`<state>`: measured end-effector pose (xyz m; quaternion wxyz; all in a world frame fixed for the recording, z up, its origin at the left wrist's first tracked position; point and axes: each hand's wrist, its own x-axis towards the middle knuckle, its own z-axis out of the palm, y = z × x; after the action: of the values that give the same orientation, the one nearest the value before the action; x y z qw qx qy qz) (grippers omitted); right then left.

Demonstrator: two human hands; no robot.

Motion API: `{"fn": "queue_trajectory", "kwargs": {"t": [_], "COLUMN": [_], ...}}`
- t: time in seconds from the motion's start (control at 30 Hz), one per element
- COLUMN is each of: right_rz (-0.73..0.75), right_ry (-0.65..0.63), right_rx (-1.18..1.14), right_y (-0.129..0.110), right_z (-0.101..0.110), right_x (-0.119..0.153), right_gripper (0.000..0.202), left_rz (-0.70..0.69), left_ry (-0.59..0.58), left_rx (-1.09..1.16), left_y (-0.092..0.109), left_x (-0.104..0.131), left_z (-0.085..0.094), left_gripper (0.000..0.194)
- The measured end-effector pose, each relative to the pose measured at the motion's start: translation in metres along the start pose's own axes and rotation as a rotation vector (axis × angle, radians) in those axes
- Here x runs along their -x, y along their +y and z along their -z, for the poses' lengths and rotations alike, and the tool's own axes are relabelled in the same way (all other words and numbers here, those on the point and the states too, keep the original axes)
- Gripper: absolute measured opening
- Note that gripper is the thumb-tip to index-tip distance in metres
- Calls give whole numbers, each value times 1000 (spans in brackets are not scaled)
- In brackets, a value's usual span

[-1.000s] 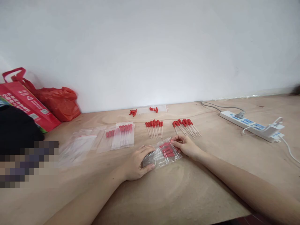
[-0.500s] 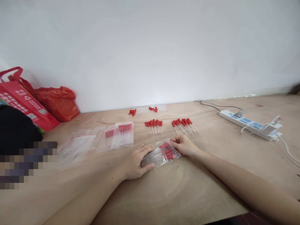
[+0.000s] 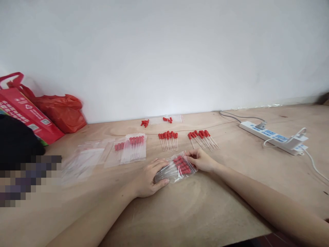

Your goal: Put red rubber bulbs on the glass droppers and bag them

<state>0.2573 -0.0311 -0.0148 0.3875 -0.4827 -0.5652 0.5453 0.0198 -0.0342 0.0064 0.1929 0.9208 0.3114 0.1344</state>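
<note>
A clear zip bag (image 3: 177, 170) with several red-capped droppers in it lies on the table between my hands. My left hand (image 3: 153, 178) holds the bag's left end, thumb at the near edge and fingers over the far edge. At the bag's upper right corner, my right hand (image 3: 199, 159) pinches the plastic. Beyond the bag lie two groups of loose red-capped droppers, one in the middle (image 3: 168, 140) and one to the right (image 3: 203, 139). Filled bags (image 3: 134, 149) rest left of them, beside flat clear bags (image 3: 86, 157).
Small red caps (image 3: 145, 123) and another clear bag (image 3: 156, 120) lie near the wall. A white power strip (image 3: 269, 135) with plugs and cables is on the right. Red bags (image 3: 60, 111) and a black object (image 3: 19, 144) stand at the left.
Inside the held bag, the red caps now show more plainly in rows. Both hands keep nearly the same place. The whole view has shifted slightly.
</note>
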Motion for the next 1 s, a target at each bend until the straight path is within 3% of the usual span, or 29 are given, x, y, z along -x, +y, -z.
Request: {"fn": "queue_trajectory", "kwargs": {"t": [0.07, 0.13, 0.27, 0.47, 0.57, 0.67, 0.8, 0.9, 1.0], "right_rz": [-41, -76, 20, 19, 42, 77, 219, 320, 380], "right_ry": [-10, 65, 180, 152, 112, 4, -82, 24, 251], "right_rx": [58, 100, 201, 89, 3, -45, -74, -58, 51], "right_y": [-2, -3, 3, 4, -8, -22, -31, -28, -16], "right_z": [5, 10, 11, -5, -14, -27, -51, -63, -57], "right_x": [0, 1, -2, -16, -22, -27, -39, -48, -47], "right_gripper": [34, 40, 33, 24, 24, 26, 30, 34, 32], "left_rz": [11, 18, 21, 7, 33, 161, 288, 314, 394], "left_ry": [2, 2, 14, 34, 161, 308, 221, 167, 264], "left_rx": [-1, -2, -3, 42, 139, 321, 680, 902, 1002], "left_y": [0, 0, 0, 1, -4, -13, -20, -21, -27], "left_x": [0, 0, 0, 1, -1, -4, -4, -3, -1], "left_z": [0, 0, 0, 1, 0, 0, 7, 11, 15], "left_gripper": [46, 45, 44, 44, 45, 48, 53, 56, 57]}}
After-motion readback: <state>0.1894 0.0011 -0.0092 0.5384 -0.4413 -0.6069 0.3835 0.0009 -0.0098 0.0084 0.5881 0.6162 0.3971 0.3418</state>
